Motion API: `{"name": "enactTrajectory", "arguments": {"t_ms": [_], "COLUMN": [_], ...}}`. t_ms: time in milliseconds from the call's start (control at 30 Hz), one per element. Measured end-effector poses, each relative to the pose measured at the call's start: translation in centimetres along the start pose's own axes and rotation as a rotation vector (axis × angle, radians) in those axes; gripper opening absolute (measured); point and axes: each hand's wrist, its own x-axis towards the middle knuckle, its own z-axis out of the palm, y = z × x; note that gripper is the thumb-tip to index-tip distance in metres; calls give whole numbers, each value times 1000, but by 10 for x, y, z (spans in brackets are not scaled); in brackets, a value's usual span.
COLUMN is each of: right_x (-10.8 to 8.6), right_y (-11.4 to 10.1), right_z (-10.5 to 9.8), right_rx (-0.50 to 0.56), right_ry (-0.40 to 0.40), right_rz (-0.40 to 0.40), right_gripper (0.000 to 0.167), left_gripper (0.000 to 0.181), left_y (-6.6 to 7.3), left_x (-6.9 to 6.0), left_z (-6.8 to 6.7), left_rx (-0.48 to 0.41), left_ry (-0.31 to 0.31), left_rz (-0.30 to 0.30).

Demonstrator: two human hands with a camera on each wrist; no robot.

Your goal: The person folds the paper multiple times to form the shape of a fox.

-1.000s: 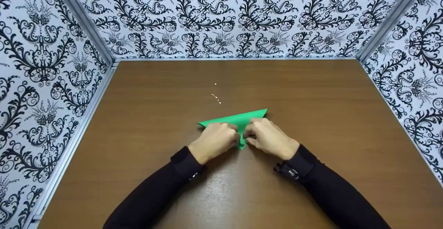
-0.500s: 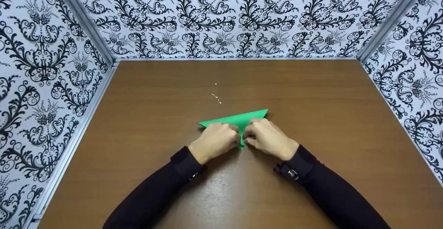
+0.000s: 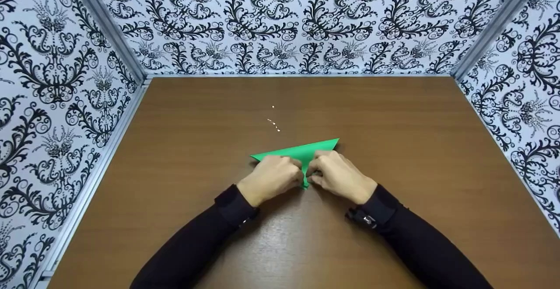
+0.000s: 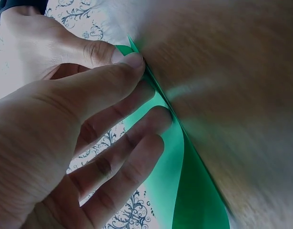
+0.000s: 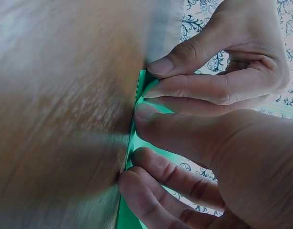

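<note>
A folded sheet of green paper [image 3: 302, 150] lies on the table, its long edge toward the back and a narrow tip between the hands. The left hand [image 3: 273, 179] pinches the paper near that tip; in the left wrist view its thumb and fingers [image 4: 122, 129] bear on the green sheet [image 4: 196, 191]. Close beside it, the right hand [image 3: 341, 174] also pinches the tip's edge. In the right wrist view both thumbs press near the paper's edge [image 5: 142, 78], and the right hand's other fingers [image 5: 156, 191] rest along it.
The brown wooden table [image 3: 197, 123] is bordered by grey metal rails [image 3: 100, 22] and walls with a black and white scroll pattern [image 3: 271, 22]. Several tiny light specks [image 3: 274, 123] show on the tabletop behind the paper.
Both hands have stayed nearly in place. The green tip between them looks narrower and more folded in than before.
</note>
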Motion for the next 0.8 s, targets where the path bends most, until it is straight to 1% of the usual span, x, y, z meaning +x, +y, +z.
{"name": "enactTrajectory", "arguments": {"t_ms": [167,300,400,533,800], "right_x": [-1,-2,-1,-1,-2], "right_y": [1,1,0,0,-1], "right_z": [0,0,-1,-1,0], "right_rx": [-4,-10,-14,-17,4], "right_ry": [5,2,-1,1,12], "right_rz": [8,17,16,14,13], "right_gripper": [16,14,11,11,15], "left_gripper": [6,7,8,8,9], "left_y": [-1,-1,-1,-1,0], "left_x": [0,1,1,1,1], "left_z": [1,1,1,0,2], "left_rx": [-10,-3,-3,-22,-90], "left_ry": [-27,-33,-33,-34,-9], "left_rz": [-18,-22,-20,-22,-46]}}
